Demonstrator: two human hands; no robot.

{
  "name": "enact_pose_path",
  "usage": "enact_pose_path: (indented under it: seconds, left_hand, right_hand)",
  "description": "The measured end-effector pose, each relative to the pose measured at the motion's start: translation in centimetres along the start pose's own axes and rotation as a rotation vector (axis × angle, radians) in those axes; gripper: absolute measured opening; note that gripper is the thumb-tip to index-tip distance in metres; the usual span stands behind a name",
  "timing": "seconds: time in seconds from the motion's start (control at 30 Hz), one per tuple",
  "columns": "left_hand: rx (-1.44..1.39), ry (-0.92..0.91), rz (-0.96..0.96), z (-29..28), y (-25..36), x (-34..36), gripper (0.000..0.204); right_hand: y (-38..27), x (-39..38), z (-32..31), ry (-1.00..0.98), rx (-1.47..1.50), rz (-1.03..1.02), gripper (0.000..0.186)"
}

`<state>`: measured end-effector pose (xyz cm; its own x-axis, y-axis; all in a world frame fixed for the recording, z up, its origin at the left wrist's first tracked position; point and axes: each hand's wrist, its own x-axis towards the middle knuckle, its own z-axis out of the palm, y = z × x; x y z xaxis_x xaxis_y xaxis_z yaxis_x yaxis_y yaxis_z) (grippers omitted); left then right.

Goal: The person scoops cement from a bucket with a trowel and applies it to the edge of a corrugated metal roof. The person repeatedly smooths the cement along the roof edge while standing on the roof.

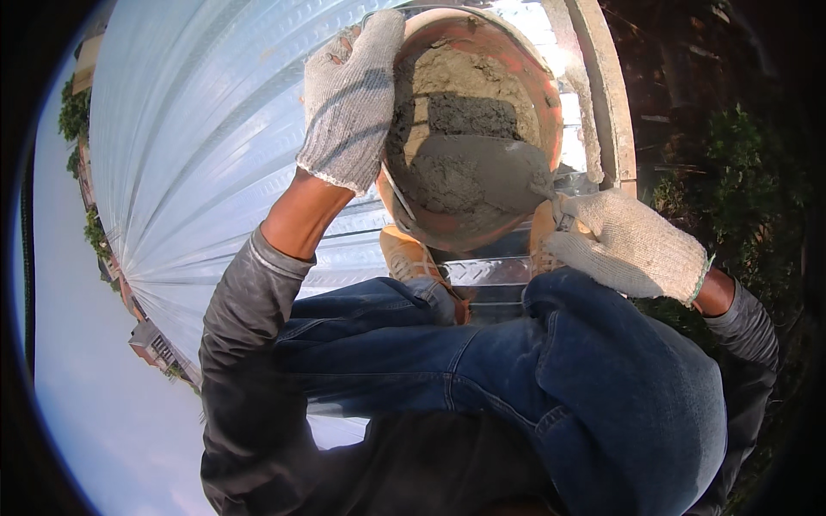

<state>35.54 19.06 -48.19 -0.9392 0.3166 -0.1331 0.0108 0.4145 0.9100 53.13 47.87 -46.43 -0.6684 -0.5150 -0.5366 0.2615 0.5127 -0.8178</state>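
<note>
An orange bucket (547,96) holds wet grey mortar (477,67), with a paler patch toward its far side. My left hand (351,107), in a white knit glove, is closed at the bucket's left rim, beside the thin wire handle; its fingertips are partly hidden. My right hand (632,242), gloved alike, is wrapped round the handle end of a trowel (499,168). The trowel's mortar-smeared blade lies inside the bucket, tilted over the mortar, with a clump of mortar against it. Most of the trowel's handle is hidden by the glove.
Ribbed metal roofing (215,163) spreads to the left and under the bucket. A concrete wall edge (607,86) runs along the right, with dark ground and plants (740,172) below. My tan shoes (411,258) and bent knees are close to the bucket.
</note>
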Motion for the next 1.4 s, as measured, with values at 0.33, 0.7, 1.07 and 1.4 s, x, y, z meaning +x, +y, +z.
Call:
enact_pose_path:
  seconds: [0.33, 0.7, 1.07, 1.4]
  left_hand:
    - [-0.102, -0.039, -0.119, -0.6, 1.4, 1.4, 0.038]
    - [-0.163, 0.068, -0.337, -2.7, 0.0, 3.1, 0.036]
    - [-0.15, 0.136, -0.291, -0.9, 1.7, 1.7, 0.034]
    - [-0.133, 0.152, -0.281, -1.0, 1.4, 1.5, 0.036]
  right_hand:
    - [2.1, 0.1, 0.5, -0.331, 0.696, 0.145, 0.045]
    - [8.9, -0.8, -3.0, 0.505, 0.473, -0.241, 0.034]
    - [10.1, 20.5, -12.8, 0.973, -0.184, 0.199, 0.045]
    - [8.4, 23.1, -8.8, 1.15, -0.343, 0.272, 0.031]
